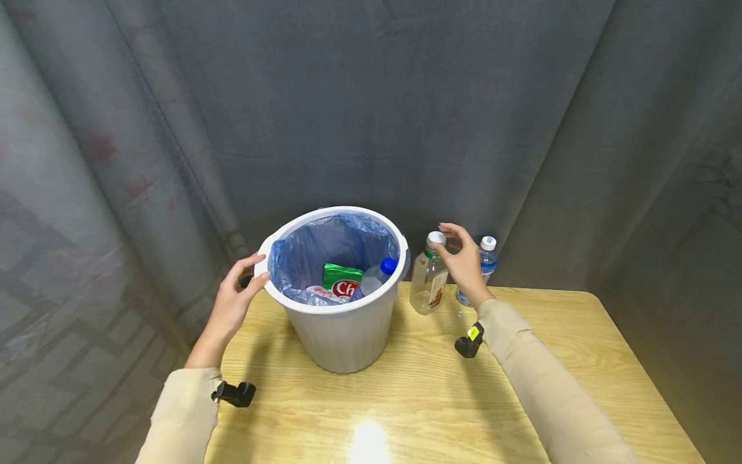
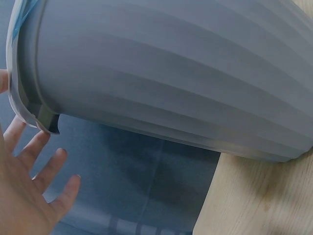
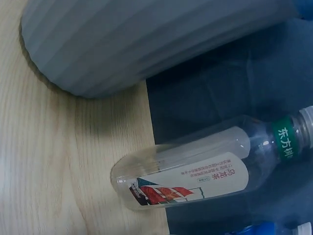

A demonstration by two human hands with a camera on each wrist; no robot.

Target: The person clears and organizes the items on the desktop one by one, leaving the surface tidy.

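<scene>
The left hand (image 1: 234,303) lay open against the bin (image 1: 339,322) rim at mid-frame, apparently steadying it, while the right hand (image 1: 464,261) pinched the bottle (image 1: 428,283) cap, desk (image 1: 417,399) beneath.

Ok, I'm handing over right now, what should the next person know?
Left hand: open, thumb on the white bin rim.
Right hand: fingers at the white cap of the empty tea bottle, which stands upright on the table; grip not clear.
Blue-label bottle stands behind that hand.
Already in the bin: a green packet and a blue-capped bottle.
Left: both standing bottles.
</scene>
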